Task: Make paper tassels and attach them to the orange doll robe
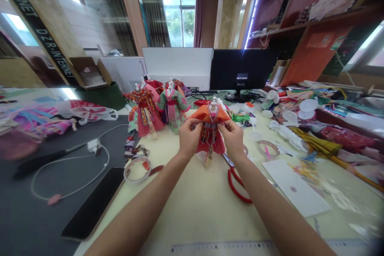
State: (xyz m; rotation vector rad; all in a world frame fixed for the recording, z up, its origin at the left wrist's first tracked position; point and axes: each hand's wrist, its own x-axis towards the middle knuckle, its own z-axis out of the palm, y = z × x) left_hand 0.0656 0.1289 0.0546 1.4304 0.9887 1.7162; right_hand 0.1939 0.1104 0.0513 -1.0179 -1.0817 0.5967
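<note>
I hold a small doll figure in an orange and red costume (211, 128) upright over the cream table (198, 204). My left hand (189, 138) pinches its left side at the waist, fingers closed on the cloth. My right hand (232, 138) pinches the right side the same way. The figure's white head shows above my fingers. Its lower tip hangs just above the table.
Finished costumed dolls (159, 108) stand behind. Red-handled scissors (235, 182) lie under my right wrist. A tape roll (137, 169), a black phone (94, 204), a white cable (72, 160) lie at the left. A monitor (241, 68), white paper (295, 188), craft clutter (300, 108) at right.
</note>
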